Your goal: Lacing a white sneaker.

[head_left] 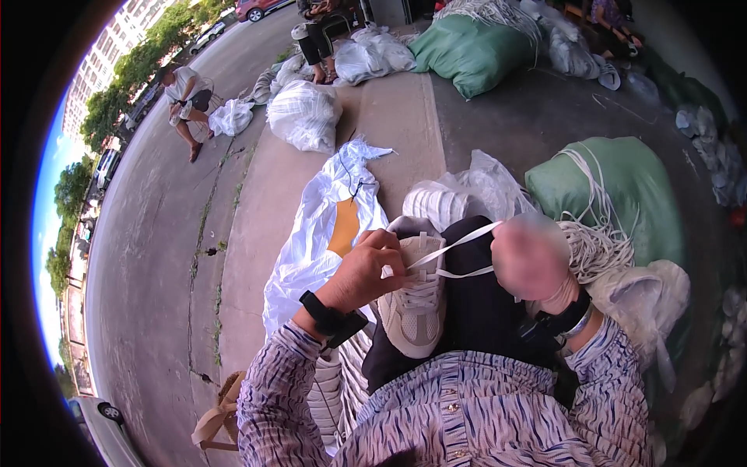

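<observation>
A beige and grey sneaker rests on my dark-trousered lap, its toe toward me. Its lower eyelets are laced. From the upper part, two strands of white shoelace run across to the right. My left hand grips the sneaker's left side by the eyelets, fingers bent and closed. On the right, my right hand is closed where the strands end, holding the shoelace fairly taut; its fingers are blurred. A hank of loose white laces lies just beyond that hand.
A green sack and a clear plastic bag of white shoes stand ahead. White sheeting lies left. Stacked pale shoe parts sit beside my lap. Farther off are a stuffed white bag, another green sack and seated people.
</observation>
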A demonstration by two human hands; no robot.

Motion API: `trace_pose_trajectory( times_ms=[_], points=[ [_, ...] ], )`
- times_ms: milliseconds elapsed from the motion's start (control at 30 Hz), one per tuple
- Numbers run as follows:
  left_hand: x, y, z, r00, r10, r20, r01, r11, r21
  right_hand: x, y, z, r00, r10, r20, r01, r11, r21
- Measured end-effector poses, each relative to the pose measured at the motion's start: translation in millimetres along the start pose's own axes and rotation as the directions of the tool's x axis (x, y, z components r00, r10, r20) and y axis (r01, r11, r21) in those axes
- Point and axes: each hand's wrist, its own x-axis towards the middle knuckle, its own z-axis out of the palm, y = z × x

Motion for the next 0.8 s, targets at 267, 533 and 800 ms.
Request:
trace_pose_trajectory(
  times_ms=[267, 533, 800],
  points=[
    [5, -8, -16, 0.998, -0.032, 0.063, 0.041, 0.986, -0.161, -128, -169, -13, 0.683, -0.717, -0.140, 0.730, 0.666, 0.154],
    [61, 49, 24, 0.956, 0.107, 0.272, -0.017, 0.949, -0.313, -116, -135, 125, 0.763, -0.615, 0.199, 0.629, 0.778, -0.009],
    [42, 22, 1, 0.875, -0.103, 0.473, 0.457, 0.498, -0.737, -110, -129, 123, 0.842, -0.509, 0.178, 0.521, 0.853, -0.031]
  ],
)
